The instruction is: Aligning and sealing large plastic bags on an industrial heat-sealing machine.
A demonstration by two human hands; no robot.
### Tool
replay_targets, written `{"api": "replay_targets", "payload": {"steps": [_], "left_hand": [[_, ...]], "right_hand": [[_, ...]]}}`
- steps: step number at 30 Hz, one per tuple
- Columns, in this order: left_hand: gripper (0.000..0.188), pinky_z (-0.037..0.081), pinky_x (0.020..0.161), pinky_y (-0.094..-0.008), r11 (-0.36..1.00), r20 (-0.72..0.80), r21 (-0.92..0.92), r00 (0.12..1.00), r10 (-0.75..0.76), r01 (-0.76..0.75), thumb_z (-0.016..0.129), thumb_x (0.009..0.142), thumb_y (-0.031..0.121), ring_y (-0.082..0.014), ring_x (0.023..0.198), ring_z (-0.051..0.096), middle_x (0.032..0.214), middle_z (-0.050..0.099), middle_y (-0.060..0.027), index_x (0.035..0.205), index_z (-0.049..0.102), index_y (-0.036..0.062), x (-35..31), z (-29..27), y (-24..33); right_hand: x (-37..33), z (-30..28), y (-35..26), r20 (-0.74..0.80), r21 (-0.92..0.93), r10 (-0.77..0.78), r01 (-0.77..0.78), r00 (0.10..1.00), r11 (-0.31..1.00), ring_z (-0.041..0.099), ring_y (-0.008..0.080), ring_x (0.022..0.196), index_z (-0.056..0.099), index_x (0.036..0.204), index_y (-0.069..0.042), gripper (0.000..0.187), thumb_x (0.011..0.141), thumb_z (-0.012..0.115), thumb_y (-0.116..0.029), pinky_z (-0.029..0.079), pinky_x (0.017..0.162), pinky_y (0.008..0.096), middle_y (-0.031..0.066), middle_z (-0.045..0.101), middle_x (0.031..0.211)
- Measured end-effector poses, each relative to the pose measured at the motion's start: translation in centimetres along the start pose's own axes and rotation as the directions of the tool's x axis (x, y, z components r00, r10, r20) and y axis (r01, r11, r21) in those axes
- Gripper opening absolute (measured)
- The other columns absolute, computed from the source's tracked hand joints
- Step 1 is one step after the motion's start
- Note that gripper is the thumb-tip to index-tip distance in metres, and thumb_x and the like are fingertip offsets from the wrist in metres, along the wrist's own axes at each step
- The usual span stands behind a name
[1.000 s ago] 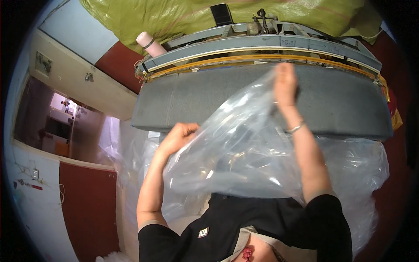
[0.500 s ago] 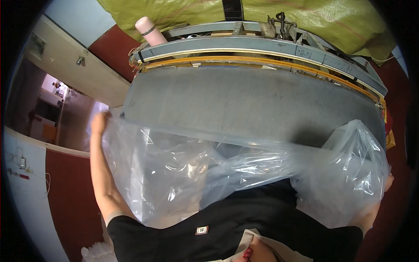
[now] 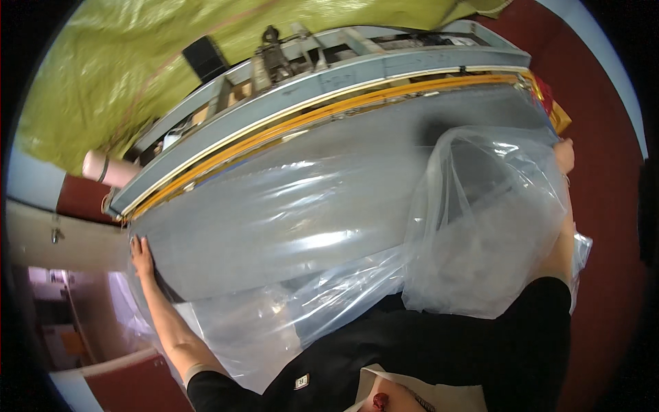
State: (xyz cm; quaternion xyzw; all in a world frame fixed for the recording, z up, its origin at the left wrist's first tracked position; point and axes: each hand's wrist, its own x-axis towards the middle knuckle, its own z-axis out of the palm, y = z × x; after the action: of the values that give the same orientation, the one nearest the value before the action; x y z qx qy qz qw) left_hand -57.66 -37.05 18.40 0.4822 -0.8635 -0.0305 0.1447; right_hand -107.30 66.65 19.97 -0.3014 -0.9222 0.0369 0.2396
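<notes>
A large clear plastic sheet covers much of a long grey flat bed and hangs over its near edge. On the left the film lies fairly flat, with bright glints; on the right it bunches into a loose raised fold. My left hand rests on the film at the bed's left end, fingers stretched out. At the right end, my right hand is closed at the sheet's edge, its fingers partly hidden.
Behind the bed runs a grey metal frame with an orange strip along it. A pink bottle lies at its left end. Yellow-green sheeting hangs behind. A door with a metal knob stands at left.
The plastic sheet has moved away from me over the bed. My left hand has come down onto it; my right hand has gone forward along the right side. The view has turned.
</notes>
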Motion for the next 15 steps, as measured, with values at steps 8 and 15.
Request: {"api": "replay_targets", "payload": {"steps": [8,15], "left_hand": [[0.026,0.042,0.068,-0.0271,0.663,-0.254,-0.717,0.966,0.038,-0.214,0.049,0.087,0.024,-0.0161,0.078,0.055,0.093,0.058,-0.0088,0.098,0.058,0.001,-9.3,-6.7,17.8],[0.048,0.044,0.082,-0.0329,0.434,0.434,-0.898,-0.015,0.901,0.076,0.062,0.078,0.021,-0.0238,0.101,0.054,0.113,0.053,-0.0128,0.121,0.044,0.0062,-40.3,-7.0,33.3]], "right_hand": [[-1.7,-2.4,-1.8,0.072,-0.041,-0.097,0.1,0.993,0.994,0.057,0.036,0.091,0.052,0.101,-0.003,0.032,0.085,0.038,-0.028,0.045,0.073,0.0454,0.0211,0.059,0.098],[-1.4,-2.3,-1.7,0.117,-0.019,-0.12,0.123,0.986,0.992,0.057,0.035,0.092,0.058,0.096,-0.003,0.037,0.087,0.036,-0.031,0.045,0.074,0.0442,0.0185,0.06,0.098]]}}
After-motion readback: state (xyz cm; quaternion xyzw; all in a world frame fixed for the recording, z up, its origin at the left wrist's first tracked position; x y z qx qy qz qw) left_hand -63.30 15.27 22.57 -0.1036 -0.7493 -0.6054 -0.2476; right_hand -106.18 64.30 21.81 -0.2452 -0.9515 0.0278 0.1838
